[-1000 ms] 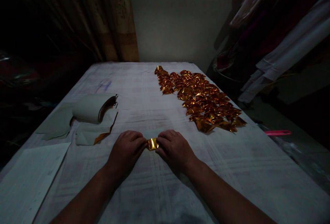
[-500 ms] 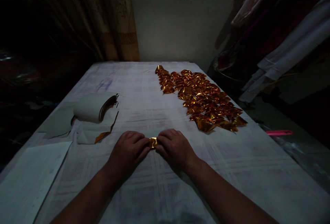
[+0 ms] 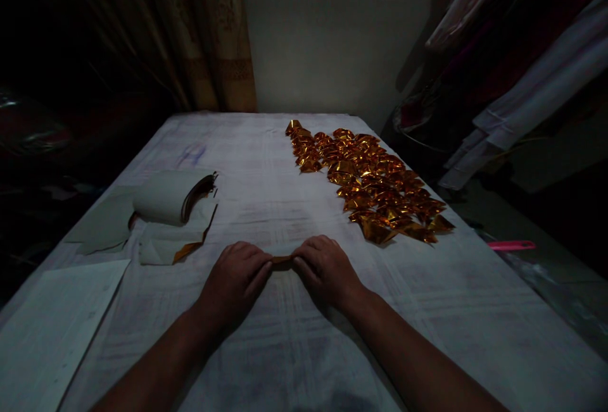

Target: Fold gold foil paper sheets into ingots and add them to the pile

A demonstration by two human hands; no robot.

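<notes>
Pinching a narrow gold-foil paper strip [image 3: 282, 260] in the head view, our left hand [image 3: 238, 276] has its nine o'clock end and our right hand [image 3: 327, 271] its three o'clock end, so the grip is closed on it from both sides. The strip lies directly between them, its long axis running nine to three; neither hand is nearer. We cannot tell whether it touches the cloth-covered counter [image 3: 270, 349]. From the strip, we see many folded gold-foil pieces [image 3: 380, 185] near two o'clock, a curled paper stack [image 3: 159, 197] toward ten, and a white sheet [image 3: 52, 330] between eight and nine.
</notes>
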